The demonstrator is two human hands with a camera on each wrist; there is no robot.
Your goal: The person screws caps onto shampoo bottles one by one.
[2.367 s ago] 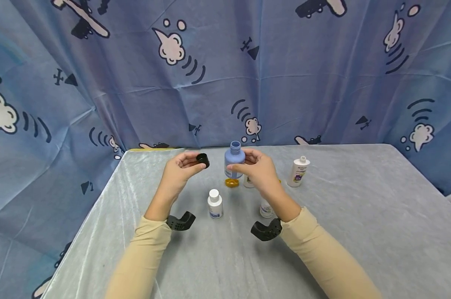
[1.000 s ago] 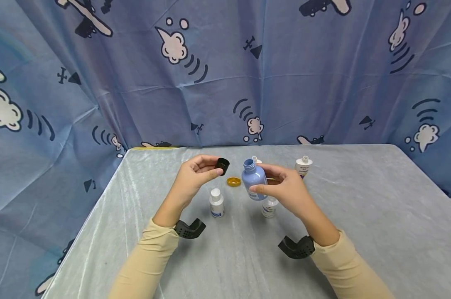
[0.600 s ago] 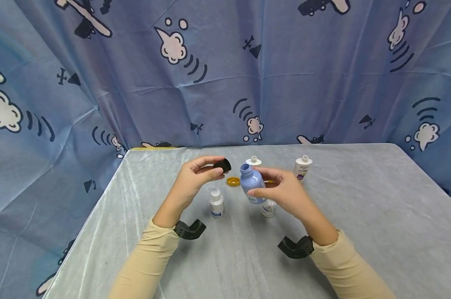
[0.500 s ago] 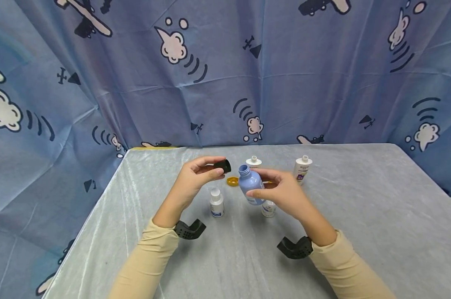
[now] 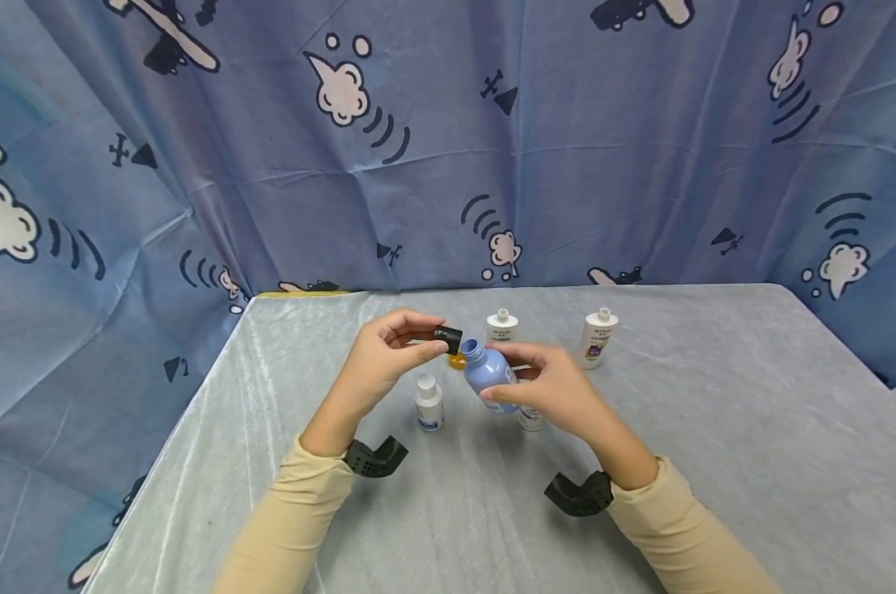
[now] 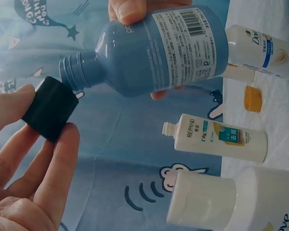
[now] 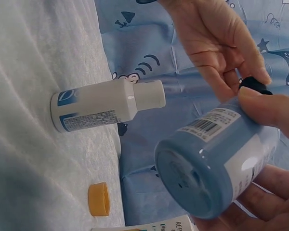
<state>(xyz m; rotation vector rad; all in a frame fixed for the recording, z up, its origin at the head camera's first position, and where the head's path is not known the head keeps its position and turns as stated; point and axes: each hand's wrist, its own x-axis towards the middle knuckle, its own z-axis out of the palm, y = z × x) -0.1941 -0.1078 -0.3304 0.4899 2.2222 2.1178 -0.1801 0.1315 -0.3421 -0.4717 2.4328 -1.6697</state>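
Note:
My left hand (image 5: 384, 359) pinches a black screw cap (image 5: 449, 339) between thumb and fingers. The right hand (image 5: 555, 388) grips a blue bottle (image 5: 490, 379) around its body, off the table. That bottle leans left, its uncapped threaded neck facing the cap. In the left wrist view the black cap (image 6: 50, 108) sits right at the bottle's mouth, at an angle to the neck; I cannot tell whether they touch. The right wrist view shows the base of the blue bottle (image 7: 192, 178), with the cap mostly hidden behind the right thumb.
A white capped bottle (image 5: 429, 406) stands in front of the hands. Two white uncapped bottles stand farther back, a middle bottle (image 5: 502, 326) and a right bottle (image 5: 597, 340). Another white bottle (image 5: 530, 419) is partly hidden below the right hand. An orange-yellow cap (image 5: 456, 361) lies behind the black one.
The blue bottle has come down and left, tilting toward the black cap. The left hand has moved right and turned the cap's opening toward the neck. The gap between them has narrowed.

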